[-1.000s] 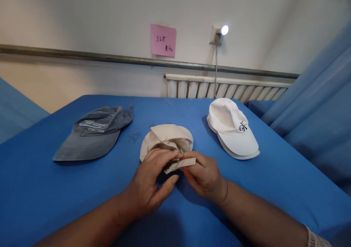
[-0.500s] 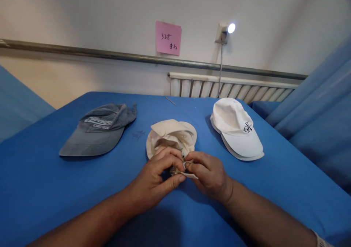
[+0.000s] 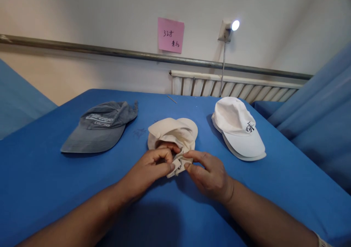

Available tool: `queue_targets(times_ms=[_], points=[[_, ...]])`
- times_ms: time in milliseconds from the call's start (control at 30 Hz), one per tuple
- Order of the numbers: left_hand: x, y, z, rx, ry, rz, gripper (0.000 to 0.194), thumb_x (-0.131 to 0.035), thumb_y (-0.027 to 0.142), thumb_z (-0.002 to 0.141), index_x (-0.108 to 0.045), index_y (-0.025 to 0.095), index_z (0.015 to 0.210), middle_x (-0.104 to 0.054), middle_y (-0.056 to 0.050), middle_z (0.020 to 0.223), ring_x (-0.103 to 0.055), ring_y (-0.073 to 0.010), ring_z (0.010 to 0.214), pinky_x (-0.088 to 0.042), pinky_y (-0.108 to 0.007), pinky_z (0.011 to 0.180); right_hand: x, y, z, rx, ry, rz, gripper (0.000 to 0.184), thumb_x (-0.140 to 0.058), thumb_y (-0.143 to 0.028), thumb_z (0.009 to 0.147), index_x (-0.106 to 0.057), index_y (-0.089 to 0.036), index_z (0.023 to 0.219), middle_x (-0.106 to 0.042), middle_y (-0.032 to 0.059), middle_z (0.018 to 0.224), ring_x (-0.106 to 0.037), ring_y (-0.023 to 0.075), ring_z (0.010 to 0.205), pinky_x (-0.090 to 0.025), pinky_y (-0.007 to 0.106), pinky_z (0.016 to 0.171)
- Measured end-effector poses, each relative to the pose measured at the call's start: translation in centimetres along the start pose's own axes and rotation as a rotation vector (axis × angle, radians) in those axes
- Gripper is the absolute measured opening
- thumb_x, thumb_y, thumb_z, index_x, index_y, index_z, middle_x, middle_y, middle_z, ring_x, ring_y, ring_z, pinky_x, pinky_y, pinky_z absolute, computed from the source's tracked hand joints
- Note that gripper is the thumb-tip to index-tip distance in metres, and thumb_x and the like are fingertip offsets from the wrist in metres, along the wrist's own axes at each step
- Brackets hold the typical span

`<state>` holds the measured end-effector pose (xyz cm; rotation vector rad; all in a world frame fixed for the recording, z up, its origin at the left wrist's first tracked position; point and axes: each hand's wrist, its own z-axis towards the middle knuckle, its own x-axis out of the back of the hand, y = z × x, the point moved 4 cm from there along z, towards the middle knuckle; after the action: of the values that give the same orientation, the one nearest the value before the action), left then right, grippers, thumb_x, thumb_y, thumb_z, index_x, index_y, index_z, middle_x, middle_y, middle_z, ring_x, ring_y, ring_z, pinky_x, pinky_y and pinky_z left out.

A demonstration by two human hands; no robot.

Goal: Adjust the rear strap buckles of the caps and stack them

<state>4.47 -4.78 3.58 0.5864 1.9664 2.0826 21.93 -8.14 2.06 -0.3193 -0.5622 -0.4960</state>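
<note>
A cream cap (image 3: 166, 126) lies in the middle of the blue-covered table, its opening towards me. At its near edge is the cap's strap (image 3: 174, 169) with a small metal buckle (image 3: 179, 164). My left hand (image 3: 153, 166) pinches the strap's left part between thumb and fingers, some fingertips inside the cap. My right hand (image 3: 207, 172) pinches the strap just right of the buckle, thumb and forefinger closed on it. Part of the strap is hidden under the fingers.
A grey-blue cap (image 3: 100, 126) lies at the left. White caps (image 3: 236, 121), one stacked on another, sit at the right on the blue cover (image 3: 68, 196). Behind are a metal rail (image 3: 123, 52), a radiator (image 3: 203, 84) and a pink note (image 3: 170, 35). A blue curtain (image 3: 323, 104) hangs right.
My left hand has shifted left and its grip has changed, with fingertips now reaching into the cap. The strap and buckle have turned into view between my hands. The camera view has shifted slightly.
</note>
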Motion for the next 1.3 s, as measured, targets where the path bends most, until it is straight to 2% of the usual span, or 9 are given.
queue_targets(times_ms=[100,167,333,500,733,933,1100,1300], points=[[-0.1,-0.1,0.0,0.059,0.028,0.038,0.021,-0.058,0.023,0.073,-0.047,0.019,0.055,-0.054,-0.001,0.070,-0.045,-0.0119,0.058,-0.038,-0.024,0.051,-0.2,0.0,-0.1,0.014,-0.026,0.007,0.017,-0.056,-0.015,0.092,-0.064,-0.024,0.104,-0.070,0.0077,0.116,-0.068,0.0198,0.092,-0.057,0.032,0.074],[-0.2,-0.3,0.0,0.099,0.047,0.053,0.023,-0.056,0.024,0.071,-0.042,0.019,0.053,-0.047,0.001,0.064,-0.041,-0.0122,0.057,-0.034,-0.024,0.051,-0.4,0.0,-0.2,0.034,-0.038,0.009,0.017,-0.057,-0.016,0.092,-0.064,-0.024,0.105,-0.069,0.0084,0.118,-0.068,0.0198,0.093,-0.056,0.032,0.075],[-0.2,-0.7,0.0,0.184,0.048,0.045,0.020,-0.054,0.024,0.065,-0.039,0.019,0.053,-0.042,0.003,0.062,-0.036,-0.0113,0.059,-0.029,-0.024,0.052,-0.6,-0.2,-0.5,0.075,-0.034,0.010,0.017,-0.058,-0.014,0.092,-0.065,-0.020,0.106,-0.068,0.0108,0.119,-0.067,0.0191,0.097,-0.052,0.030,0.078],[-0.2,-1.2,-0.1,0.252,0.049,0.051,0.019,-0.053,0.025,0.063,-0.037,0.019,0.054,-0.040,0.004,0.060,-0.033,-0.0107,0.057,-0.025,-0.025,0.052,-0.7,-0.5,-0.3,0.108,-0.014,-0.001,0.014,-0.058,-0.012,0.092,-0.065,-0.017,0.104,-0.069,0.0108,0.116,-0.067,0.0178,0.093,-0.052,0.029,0.078],[-0.5,-1.4,0.0,0.301,0.023,0.067,0.019,-0.054,0.028,0.063,-0.039,0.020,0.056,-0.036,0.006,0.056,-0.029,-0.0106,0.056,-0.023,-0.026,0.052,-0.8,-0.7,-0.3,0.115,-0.006,0.045,0.010,-0.057,-0.013,0.093,-0.064,-0.018,0.099,-0.069,0.0104,0.114,-0.067,0.0178,0.094,-0.054,0.030,0.078],[-0.6,-1.5,-0.2,0.374,-0.049,-0.055,0.013,-0.054,0.027,0.061,-0.046,0.018,0.056,-0.040,0.005,0.056,-0.031,-0.0105,0.055,-0.024,-0.026,0.052,-0.7,-1.0,0.0,0.143,0.021,0.067,0.013,-0.057,-0.011,0.093,-0.062,-0.018,0.102,-0.070,0.0098,0.112,-0.067,0.0175,0.093,-0.055,0.029,0.077],[-0.7,-1.3,-0.2,0.340,-0.091,0.006,0.013,-0.054,0.027,0.064,-0.048,0.018,0.058,-0.041,0.005,0.057,-0.032,-0.0101,0.055,-0.025,-0.025,0.052,-0.6,-1.1,0.2,0.128,0.037,0.064,0.013,-0.054,-0.012,0.094,-0.061,-0.018,0.103,-0.071,0.0091,0.107,-0.067,0.0175,0.092,-0.056,0.029,0.075],[-0.6,-0.4,0.2,0.102,0.000,0.153,0.027,-0.057,0.038,0.082,-0.047,0.019,0.066,-0.051,0.002,0.067,-0.043,-0.0119,0.062,-0.036,-0.025,0.057,-0.4,-0.7,0.3,0.111,0.059,0.038,0.009,-0.055,-0.012,0.094,-0.062,-0.016,0.098,-0.070,0.0118,0.108,-0.066,0.0176,0.087,-0.053,0.029,0.072]])
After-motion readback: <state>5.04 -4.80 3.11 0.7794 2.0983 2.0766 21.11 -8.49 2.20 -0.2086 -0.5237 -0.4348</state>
